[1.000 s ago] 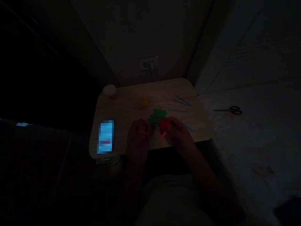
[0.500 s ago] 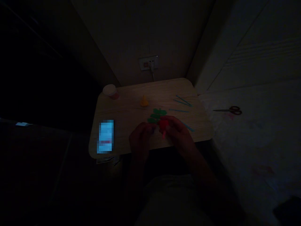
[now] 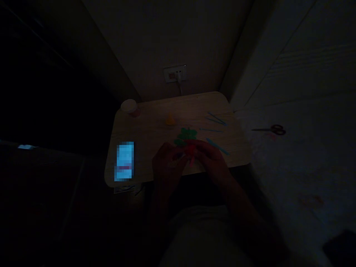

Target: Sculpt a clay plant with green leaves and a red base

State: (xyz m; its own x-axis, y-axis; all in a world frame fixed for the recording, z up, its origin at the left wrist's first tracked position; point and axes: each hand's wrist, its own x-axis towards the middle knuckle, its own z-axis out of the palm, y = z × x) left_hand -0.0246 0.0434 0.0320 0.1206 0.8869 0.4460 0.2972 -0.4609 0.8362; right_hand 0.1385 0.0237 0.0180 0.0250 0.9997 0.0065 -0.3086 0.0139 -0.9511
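Observation:
My right hand (image 3: 210,155) is closed around a small red piece (image 3: 190,150) that looks like modelling clay, with a pinkish end hanging below it. From the other side, the thumb and fingers of my left hand (image 3: 168,163) press against the same red piece. Something small and dark blue (image 3: 178,155) shows faintly at my left fingers; its kind is too dark to tell. Just beyond the hands lies a green leaf-shaped piece (image 3: 188,133) on the small wooden table (image 3: 150,133). Parts of the red piece are hidden by my fingers.
A yellow cone-like piece (image 3: 170,119) stands farther back. Several thin blue sticks, one of them a thicker stick (image 3: 217,146), lie at the right. A lidded tub (image 3: 130,107) and a lit phone (image 3: 124,161) are at the left. Scissors (image 3: 271,129) lie off the table's right side.
My left fingers have moved right and now meet the red piece. My right hand has shifted slightly left and down with it. The picture has become darker.

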